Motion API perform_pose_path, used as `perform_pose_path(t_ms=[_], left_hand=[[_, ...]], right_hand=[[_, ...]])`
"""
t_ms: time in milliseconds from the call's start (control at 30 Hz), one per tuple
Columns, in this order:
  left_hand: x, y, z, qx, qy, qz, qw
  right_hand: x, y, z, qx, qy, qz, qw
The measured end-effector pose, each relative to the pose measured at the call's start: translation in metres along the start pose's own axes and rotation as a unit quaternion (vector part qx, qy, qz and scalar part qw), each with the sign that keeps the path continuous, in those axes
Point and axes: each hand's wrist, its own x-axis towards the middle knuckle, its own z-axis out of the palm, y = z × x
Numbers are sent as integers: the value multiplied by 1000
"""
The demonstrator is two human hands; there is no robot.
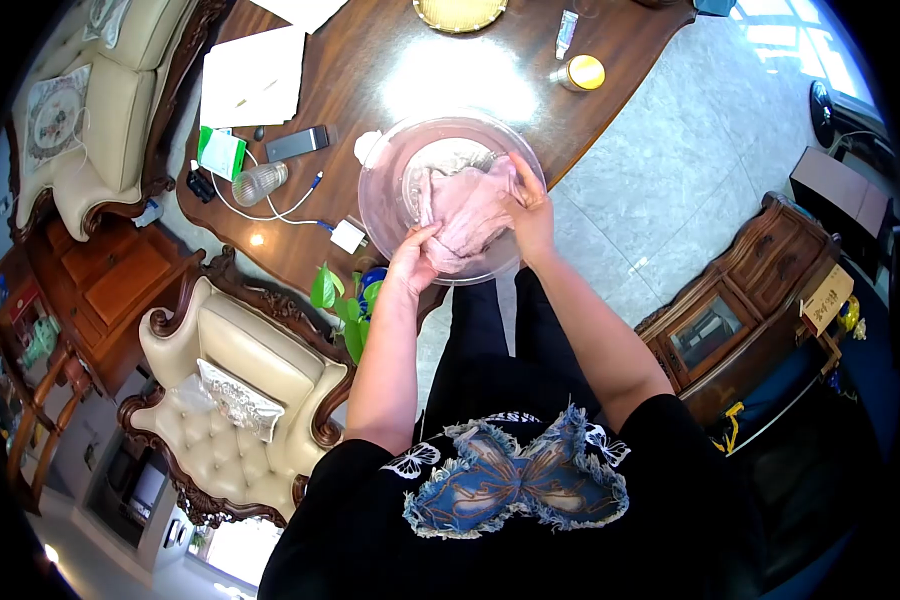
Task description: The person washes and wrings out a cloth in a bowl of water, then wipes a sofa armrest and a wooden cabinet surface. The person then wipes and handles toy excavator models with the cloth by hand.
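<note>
A pink cloth (pixel 467 212) is stretched between my two hands over a round clear plastic basin (pixel 380 190). My left hand (pixel 414 262) grips the cloth's lower left part near the basin's front rim. On the other side, my right hand (pixel 530 213) pinches the cloth's right part, thumb and fingers closed on it. The basin stands on the brown wooden table near its front edge. Part of the basin's bottom is hidden under the cloth. A whitish bunched thing (pixel 368 147) touches the basin's left rim.
On the wooden table (pixel 345 85) are a glass tumbler (pixel 260 184), a dark box (pixel 297 142), a white charger (pixel 349 236) with cable, white paper (pixel 253 78), a yellow-lidded jar (pixel 583 73), a tube (pixel 566 35) and a woven tray (pixel 460 12). A leafy plant (pixel 348 310) stands beside my left forearm.
</note>
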Motion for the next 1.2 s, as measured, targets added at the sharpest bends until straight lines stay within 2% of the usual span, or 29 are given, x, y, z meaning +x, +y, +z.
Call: perform_pose_path(t_ms=[67, 133, 167, 200, 267, 300, 333, 367, 400, 433, 533, 567, 600, 667, 700, 733, 800, 833, 867, 933, 1000, 1067, 1100, 1167, 1200], left_hand=[[1, -5, -3, 5, 25, 27, 999], [4, -8, -2, 37, 119, 171, 977], [4, -10, -1, 49, 149, 211, 965], [8, -11, -4, 48, 148, 212, 965], [13, -14, -10, 85, 246, 309, 915], [17, -17, -9, 82, 297, 343, 887], [18, -17, -12, 81, 296, 345, 887], [19, -18, -15, 105, 343, 406, 841], [18, -19, -16, 127, 387, 464, 787], [9, -17, -9, 134, 388, 502, 762], [-20, -14, 6, 207, 380, 512, 742], [-23, -12, 6, 298, 387, 521, 700], [-23, -13, 4, 298, 388, 520, 700], [-20, -11, 4, 345, 336, 551, 681], [-34, -11, 21, 355, 354, 506, 702], [-35, -11, 26, 355, 354, 505, 702], [-35, -13, 31, 560, 380, 504, 537], [-37, -12, 32, 640, 350, 435, 528], [-32, -15, 29, 639, 352, 434, 529], [-8, -25, 16, 728, 367, 424, 394], [13, -22, 19, 742, 352, 391, 415], [17, -20, 43, 734, 240, 445, 454], [27, -18, 48, 733, 239, 445, 456], [41, -18, 53, 764, 226, 389, 463], [43, -20, 57, 763, 225, 389, 464]], right_hand=[[4, -6, -2, 16, -27, 18, 999], [3, -15, -2, -17, -28, 7, 999], [2, -20, -1, -48, -29, -4, 998], [0, -21, -3, -49, -30, -5, 998], [-7, -26, -7, -191, -66, -29, 979], [-9, -33, -7, -192, -67, -30, 979], [-11, -41, -8, -265, -59, -22, 962], [-12, -47, -7, -337, -50, -14, 940], [-11, -47, -7, -337, -49, -16, 940], [-11, -46, -7, -370, -35, -26, 928], [-12, -41, -6, -417, -21, -69, 906], [-11, -40, -5, -433, -22, -102, 895], [-11, -39, -4, -432, -23, -101, 896], [-7, -38, 0, -534, 15, -85, 841], [-7, -39, 1, -534, 16, -85, 841], [-6, -43, 3, -530, -4, -93, 843], [-3, -41, 1, -527, -24, -100, 844], [-1, -35, -2, -516, -55, -136, 844], [-1, -30, -4, -504, -87, -173, 842], [-6, -24, -3, -500, -82, -162, 847], [-10, -19, -4, -496, -75, -149, 852], [-16, -15, -5, -501, -53, -102, 858], [-18, -12, -6, -503, -53, -102, 857], [-26, -6, -5, -522, -85, -8, 849], [-26, -5, -5, -523, -84, -8, 848]])
